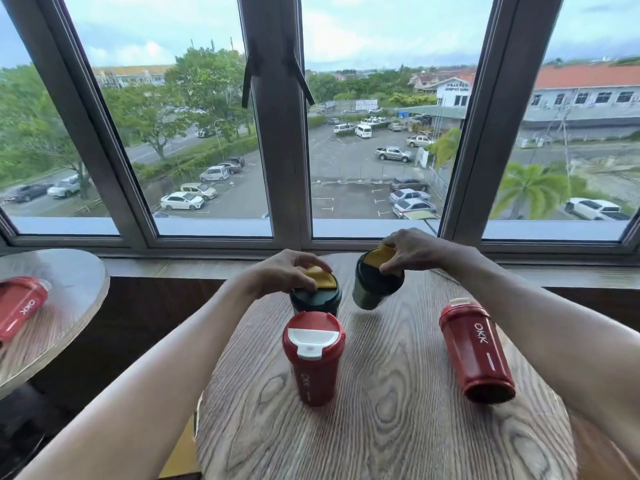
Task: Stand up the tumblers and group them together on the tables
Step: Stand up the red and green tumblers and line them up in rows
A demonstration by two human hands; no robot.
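While both my hands are up at the far edge of the table [398,393], state is:

left hand [291,271]: fingers resting on the yellow-flap lid of the dark cup [316,299]; touching from above, can't tell if actually clamped
dark cup: upright, far centre, just behind the red cup [313,358]
right hand [414,251]: clenched on the lid rim of the green cup [375,289]
green cup: tilted, base toward me, looks lifted off the wood; right of the dark cup, near it
red cup: upright, near centre, white flap on top
red bottle [476,351]: lying on its side at right, base toward me, well apart from the group
side table [69,292]: far left, one more red tumbler [20,306] lying flat on it
window [277,133]: behind, car park outside
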